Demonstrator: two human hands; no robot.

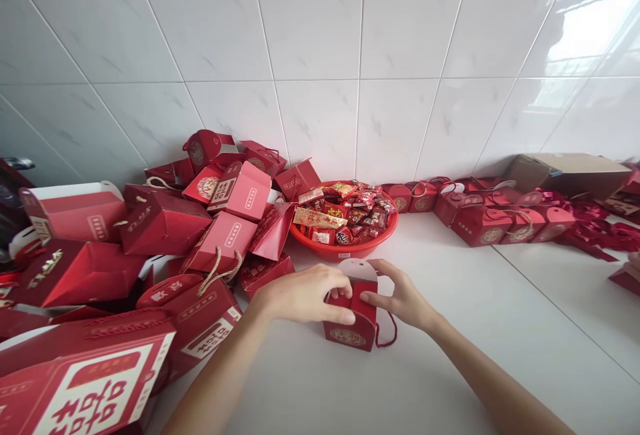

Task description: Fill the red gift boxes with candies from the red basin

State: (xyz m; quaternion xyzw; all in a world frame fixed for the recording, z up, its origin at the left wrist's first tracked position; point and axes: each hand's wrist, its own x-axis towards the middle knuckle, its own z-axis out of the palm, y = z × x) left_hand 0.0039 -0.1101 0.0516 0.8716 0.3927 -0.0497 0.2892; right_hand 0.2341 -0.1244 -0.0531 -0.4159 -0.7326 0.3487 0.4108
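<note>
Plainly, both hands are closed in on one small red gift box, which sits between them, upright on the white tabletop. The left hand grips its left side, thumb against the front panel and fingers curled over the top; the right hand has it from the right, thumb at a red top flap and the other fingers reaching toward the raised rear panel, whose pale inner face shows. A dark red cord handle loops down beside the box onto the table. Just beyond the hands stands a round red plastic basin full of wrapped sweets. To the left, a jumbled heap of red gift boxes spreads from the near edge back to the wall. Farther right, more boxes stand grouped near a brown cardboard carton and tangled crimson ribbon. Part of another person's hand shows at the right edge. Behind everything rises a pale, grey-veined tiled wall, its upper right reflecting bright window light, and a seam crosses the tabletop on the right.
</note>
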